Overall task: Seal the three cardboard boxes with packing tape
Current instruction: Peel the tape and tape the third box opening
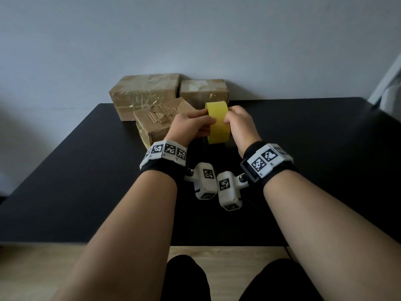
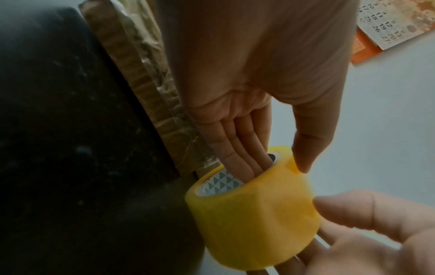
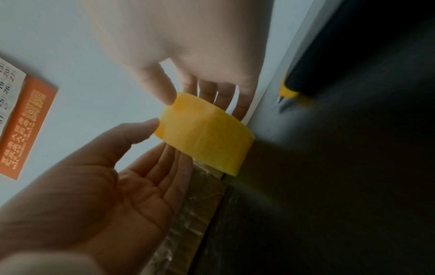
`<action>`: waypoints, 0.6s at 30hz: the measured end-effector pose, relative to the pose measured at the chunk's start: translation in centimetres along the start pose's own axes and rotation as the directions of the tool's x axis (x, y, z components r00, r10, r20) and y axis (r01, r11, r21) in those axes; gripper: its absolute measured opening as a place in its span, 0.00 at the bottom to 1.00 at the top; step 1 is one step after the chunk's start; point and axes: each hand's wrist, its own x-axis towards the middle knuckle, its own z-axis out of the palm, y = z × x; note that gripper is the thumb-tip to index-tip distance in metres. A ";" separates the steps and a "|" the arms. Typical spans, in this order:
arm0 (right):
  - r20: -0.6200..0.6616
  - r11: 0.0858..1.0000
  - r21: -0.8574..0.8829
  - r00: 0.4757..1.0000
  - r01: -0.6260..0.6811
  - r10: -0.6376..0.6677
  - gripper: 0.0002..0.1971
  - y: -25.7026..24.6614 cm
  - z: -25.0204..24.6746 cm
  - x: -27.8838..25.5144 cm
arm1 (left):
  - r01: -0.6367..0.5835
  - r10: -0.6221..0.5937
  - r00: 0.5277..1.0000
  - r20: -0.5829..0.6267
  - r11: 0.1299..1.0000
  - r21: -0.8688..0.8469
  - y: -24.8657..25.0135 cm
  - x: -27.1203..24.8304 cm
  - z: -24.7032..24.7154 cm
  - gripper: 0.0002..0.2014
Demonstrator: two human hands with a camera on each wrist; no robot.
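My two hands hold a yellow packing tape roll (image 1: 218,122) upright above the black table (image 1: 314,170). The left hand (image 1: 192,124) has its fingers (image 2: 242,158) pushed into the roll's core, thumb on the outer face. The right hand (image 1: 237,122) pinches the roll's other side, thumb (image 2: 341,210) on the face and fingers beneath. Three cardboard boxes stand by the wall: a large one (image 1: 145,92), a smaller one (image 1: 204,91) to its right, and a torn-topped one (image 1: 156,124) in front, just left of my left hand.
A cutter with a black handle and yellow tip (image 3: 289,93) lies on the table beyond the roll. An orange-edged calendar (image 3: 23,121) hangs on the wall. The table's right half and near side (image 1: 86,203) show bare black surface.
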 end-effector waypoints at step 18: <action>0.046 0.989 0.150 0.999 0.003 -0.010 0.12 1.0 0.1 1.6 | -0.075 0.071 0.993 0.089 0.996 0.041 -0.7 1.5 -0.7 0.22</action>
